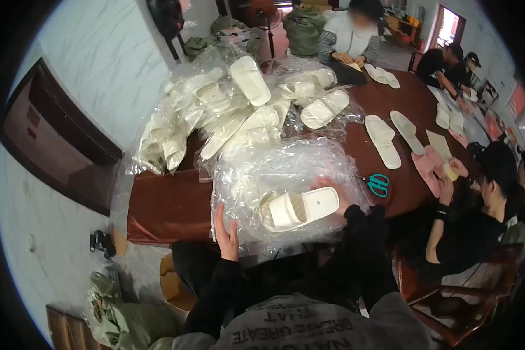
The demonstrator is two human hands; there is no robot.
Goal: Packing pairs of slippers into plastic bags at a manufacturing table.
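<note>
A white slipper (319, 205) lies across a stack of clear plastic bags (245, 175) at the table's near edge, its toe strap to the left and heel to the right. My right hand (345, 195) is at the heel end and grips it, its fingers partly hidden behind the slipper. To the left, my left hand (227, 234) is open at the edge of the bags, fingers apart and holding nothing. A pair of teal-handled scissors (378, 185) lies just right of the bags.
A heap of bagged white slippers (256, 125) covers the far left of the brown-covered table (163, 204). Loose white slippers (382, 140) and pink slippers (427, 169) lie to the right. A co-worker (478, 204) sits at the right side, another person (351, 41) across the table.
</note>
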